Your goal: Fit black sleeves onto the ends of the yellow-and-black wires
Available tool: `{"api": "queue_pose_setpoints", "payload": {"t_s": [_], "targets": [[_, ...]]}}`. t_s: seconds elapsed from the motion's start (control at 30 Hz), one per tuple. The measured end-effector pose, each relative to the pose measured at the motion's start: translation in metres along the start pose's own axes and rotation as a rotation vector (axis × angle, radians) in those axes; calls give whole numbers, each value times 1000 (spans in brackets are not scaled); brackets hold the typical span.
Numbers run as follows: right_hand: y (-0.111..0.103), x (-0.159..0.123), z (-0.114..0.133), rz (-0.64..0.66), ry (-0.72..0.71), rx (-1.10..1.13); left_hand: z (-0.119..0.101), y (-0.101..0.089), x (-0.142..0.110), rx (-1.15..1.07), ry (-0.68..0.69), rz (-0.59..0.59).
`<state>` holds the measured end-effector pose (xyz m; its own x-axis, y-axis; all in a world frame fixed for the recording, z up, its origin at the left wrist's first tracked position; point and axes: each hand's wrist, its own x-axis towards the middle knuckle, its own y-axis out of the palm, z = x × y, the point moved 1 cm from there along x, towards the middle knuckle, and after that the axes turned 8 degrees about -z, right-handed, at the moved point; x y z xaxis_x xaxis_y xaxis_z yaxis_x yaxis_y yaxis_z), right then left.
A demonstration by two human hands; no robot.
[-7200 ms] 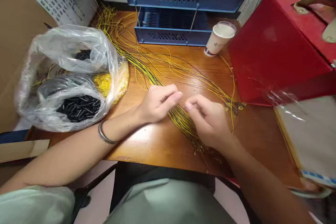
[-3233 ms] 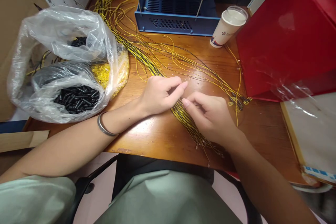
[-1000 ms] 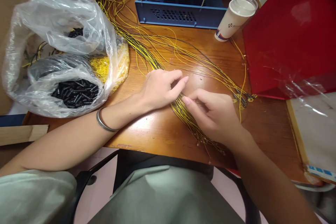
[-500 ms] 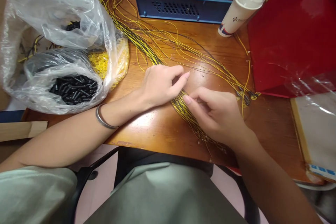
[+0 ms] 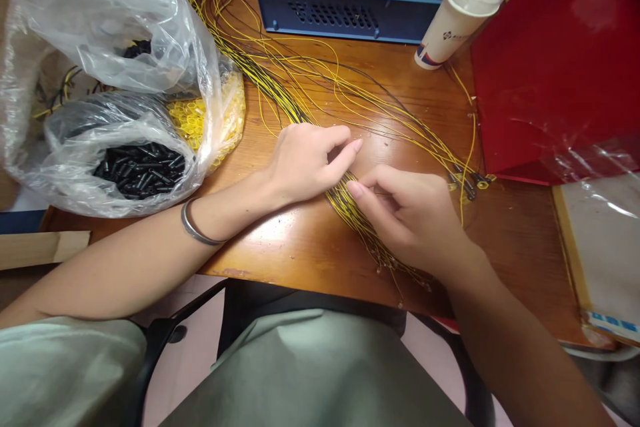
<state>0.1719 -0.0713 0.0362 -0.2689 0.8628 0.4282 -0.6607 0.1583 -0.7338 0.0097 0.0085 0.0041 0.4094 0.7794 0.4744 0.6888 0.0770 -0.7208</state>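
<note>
A long bundle of thin yellow and black wires (image 5: 283, 95) runs diagonally over the wooden desk. My left hand (image 5: 313, 159) lies across its middle, palm down, thumb and forefinger pinched together. Whatever lies between those fingertips is too small to make out. Just to the right, my right hand (image 5: 413, 213) is closed in a pinch over the lower part of the bundle, its thumb tip beside the wires; its other fingers are curled under and hidden. The wires' lower ends (image 5: 395, 263) fan out near the desk's front edge, with small pale tips.
Clear plastic bags (image 5: 115, 20) at left hold black tubular pieces (image 5: 143, 170) and yellow parts (image 5: 190, 121). A blue metal case (image 5: 325, 17) stands at the back, with a paper cup (image 5: 457, 20) beside it. Separate wires end in black connectors (image 5: 465, 183) near a red panel (image 5: 555, 67).
Almost nothing differs. Both hands keep the same pinched poses over the wire bundle, and the view has shifted very slightly.
</note>
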Motion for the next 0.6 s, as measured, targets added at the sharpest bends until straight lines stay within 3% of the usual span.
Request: {"api": "queue_pose_setpoints", "payload": {"t_s": [0.4,0.6], "targets": [[1,0,-2,5,-5,-20,0,1,-1,-8,15,65],[1,0,-1,4,-5,-19,-1,1,-2,115,9,-2]]}}
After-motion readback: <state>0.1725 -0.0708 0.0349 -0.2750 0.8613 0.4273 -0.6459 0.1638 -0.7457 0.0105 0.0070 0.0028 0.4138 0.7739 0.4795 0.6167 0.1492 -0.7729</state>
